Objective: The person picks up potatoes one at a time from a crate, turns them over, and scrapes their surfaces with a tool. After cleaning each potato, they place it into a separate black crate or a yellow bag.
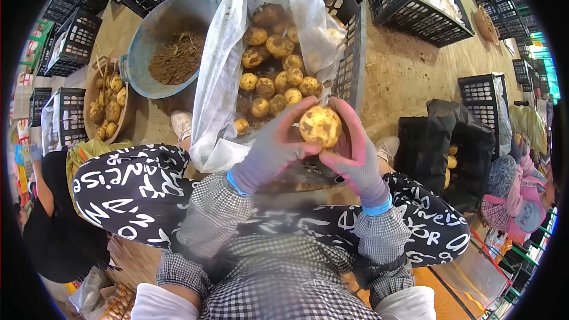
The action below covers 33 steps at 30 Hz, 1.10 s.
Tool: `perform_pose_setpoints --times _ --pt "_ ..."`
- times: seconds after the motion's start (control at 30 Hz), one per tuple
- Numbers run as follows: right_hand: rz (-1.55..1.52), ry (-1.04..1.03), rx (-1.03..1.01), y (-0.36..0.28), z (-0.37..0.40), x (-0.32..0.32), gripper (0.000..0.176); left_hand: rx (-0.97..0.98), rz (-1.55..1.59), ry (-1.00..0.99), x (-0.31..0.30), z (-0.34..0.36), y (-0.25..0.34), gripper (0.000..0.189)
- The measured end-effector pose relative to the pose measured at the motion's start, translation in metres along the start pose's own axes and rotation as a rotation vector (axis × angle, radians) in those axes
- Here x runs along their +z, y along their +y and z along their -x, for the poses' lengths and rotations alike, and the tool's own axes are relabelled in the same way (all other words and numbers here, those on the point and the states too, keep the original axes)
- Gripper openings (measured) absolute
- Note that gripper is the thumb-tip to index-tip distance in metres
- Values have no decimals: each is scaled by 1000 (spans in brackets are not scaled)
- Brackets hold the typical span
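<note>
Between my two gloved hands, in front of my lap, is a round yellow potato (320,126) with brown soil patches. My left hand (274,147) grips it from the left, its thumb under the potato. On the other side, my right hand (357,157) closes on it with fingers and thumb. Both gloves are grey with pinkish fingers. Just beyond stands a black plastic crate (354,53) lined with a white sheet (216,77). Several soil-marked potatoes (278,45) lie inside it; the sheet covers part of the right side.
Left of the crate stands a blue tub (133,62) with loose soil (178,59). A tan basin (125,120) of potatoes is farther left. At right, a black bag (462,124) holds potatoes. Stacked crates (409,15) stand around. Other people (515,192) are at both sides.
</note>
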State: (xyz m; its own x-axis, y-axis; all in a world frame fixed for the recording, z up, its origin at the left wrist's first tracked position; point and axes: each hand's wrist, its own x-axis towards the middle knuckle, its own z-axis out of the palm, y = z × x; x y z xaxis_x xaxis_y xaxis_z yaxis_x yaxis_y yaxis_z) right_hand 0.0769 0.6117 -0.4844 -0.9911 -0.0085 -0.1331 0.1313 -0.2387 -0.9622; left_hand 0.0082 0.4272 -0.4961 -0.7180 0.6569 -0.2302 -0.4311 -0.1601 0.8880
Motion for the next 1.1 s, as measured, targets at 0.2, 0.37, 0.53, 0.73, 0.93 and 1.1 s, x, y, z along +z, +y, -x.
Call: perform_pose_setpoints --times 0.2,0.37,0.53,0.73,0.93,1.1 --pt "-186 31 96 10 -2 -2 70 -81 299 45 -2 0 -3 75" --pt "-243 198 215 25 0 -7 56 -67 196 80 -5 3 -17 73" --pt "-66 169 129 20 -5 5 59 -60 97 167 5 1 -18 71" --pt "11 187 76 30 -4 14 50 -86 -32 214 5 -1 -25 43" --pt "369 358 -21 52 4 -28 52 68 -309 124 21 -10 -50 42" --pt "-310 749 -165 27 33 -159 40 -27 -628 205 -13 -69 -83 46"
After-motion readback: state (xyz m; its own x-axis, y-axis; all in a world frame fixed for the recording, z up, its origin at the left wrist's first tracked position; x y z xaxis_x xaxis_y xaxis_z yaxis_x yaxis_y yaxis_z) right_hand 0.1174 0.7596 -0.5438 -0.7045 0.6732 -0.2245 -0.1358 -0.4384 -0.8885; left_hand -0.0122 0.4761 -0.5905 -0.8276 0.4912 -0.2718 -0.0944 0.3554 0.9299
